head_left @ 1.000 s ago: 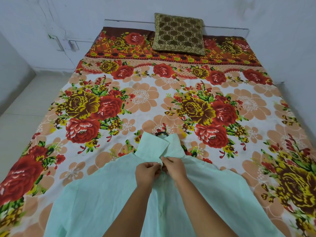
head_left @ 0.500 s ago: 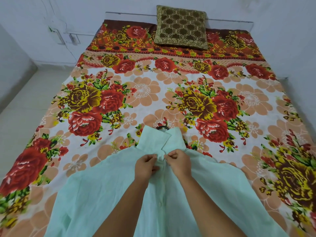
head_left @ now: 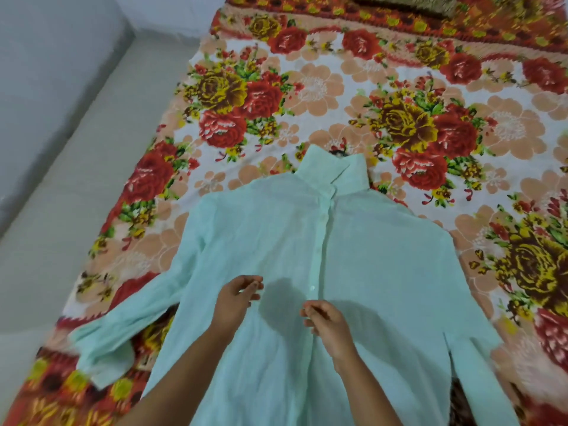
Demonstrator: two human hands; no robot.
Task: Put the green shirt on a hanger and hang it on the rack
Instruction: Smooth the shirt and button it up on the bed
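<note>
Green shirt [head_left: 384, 272] lies flat, front up, on the bed [head_left: 307, 87], with its collar [head_left: 333, 170] pointing away from the person. The button placket [head_left: 322, 229] runs straight down the middle and looks closed near the top. A dark curved bit shows in the collar opening. I judge it to be the hanger hook [head_left: 339, 154], so the hanger is probably already inside the shoulders (its body is hidden by cloth). Flat placement makes sense: the bed carries the cloth while the front is fastened, so the shirt should not slide off once lifted.

Left hand [head_left: 236, 299] and right hand [head_left: 325, 321] hover over the lower chest, one on either side of the placket. Fingers are loosely curled with thumbs near fingertips, pinching nothing that I can see. Whether they touch the cloth: cannot tell (some blur).

Surroundings: one sleeve [head_left: 123, 330] trails toward the bed's edge on the person's left, a cushion [head_left: 402, 3] sits at the head, and bare floor [head_left: 76, 195] runs alongside. The rack is not in view. Likely snag: the loose sleeves dragging on the bed when the shirt is lifted.
</note>
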